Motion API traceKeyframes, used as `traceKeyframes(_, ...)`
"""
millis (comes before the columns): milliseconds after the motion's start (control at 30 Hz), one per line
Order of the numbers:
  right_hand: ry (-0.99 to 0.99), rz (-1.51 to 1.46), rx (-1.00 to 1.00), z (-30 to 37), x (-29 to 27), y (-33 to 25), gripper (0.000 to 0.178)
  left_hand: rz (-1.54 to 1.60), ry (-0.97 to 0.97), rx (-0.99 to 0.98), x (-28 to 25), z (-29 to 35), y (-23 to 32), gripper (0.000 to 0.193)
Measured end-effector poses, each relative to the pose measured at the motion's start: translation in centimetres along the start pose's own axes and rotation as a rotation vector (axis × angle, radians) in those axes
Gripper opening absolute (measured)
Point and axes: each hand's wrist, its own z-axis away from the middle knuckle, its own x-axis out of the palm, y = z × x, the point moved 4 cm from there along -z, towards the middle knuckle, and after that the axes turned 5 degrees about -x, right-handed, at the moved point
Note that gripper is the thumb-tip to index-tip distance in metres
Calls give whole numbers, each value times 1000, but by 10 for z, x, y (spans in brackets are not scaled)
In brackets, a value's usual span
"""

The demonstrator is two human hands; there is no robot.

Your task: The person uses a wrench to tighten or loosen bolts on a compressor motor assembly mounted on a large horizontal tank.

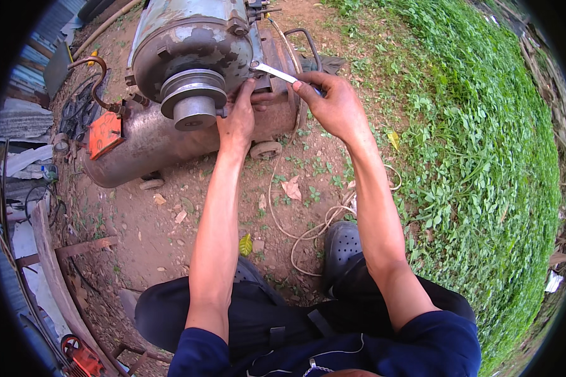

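In front of me an electric motor (pixel 170 53) with worn grey-blue paint sits on top of a rusty cylindrical tank (pixel 154 151). A silver stepped pulley (pixel 195 94) sticks out of the motor's near end. My right hand (pixel 334 103) is closed round the handle of a combination wrench (pixel 275 71). The wrench's ring end is at the lower right edge of the motor, by its mounting foot. Just right of the pulley, my left hand (pixel 238 119) reaches under that edge with its fingers spread. Part of its fingers is hidden behind the motor, and whether they hold anything small does not show.
An orange box (pixel 105 134) and a curved copper-coloured pipe (pixel 100 75) are on the tank's left. A pale cord (pixel 302 237) lies looped on the dirt between my feet and the tank. Grass (pixel 478 144) covers the right side; corrugated sheets (pixel 22 122) lean at left.
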Motion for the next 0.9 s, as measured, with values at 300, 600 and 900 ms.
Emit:
traceKeyframes(300, 52, 30, 93, 31, 26, -33, 37, 64, -43, -73, -2, -1, -4, 25)
traceKeyframes(600, 33, 154, -34, 14, -7, -27, 36, 61, -61, -47, -3, -5, -5, 25)
traceKeyframes(900, -5, 53, 61, 0, -33, -4, 32, -10, -26, -50, 1, 0, -1, 26)
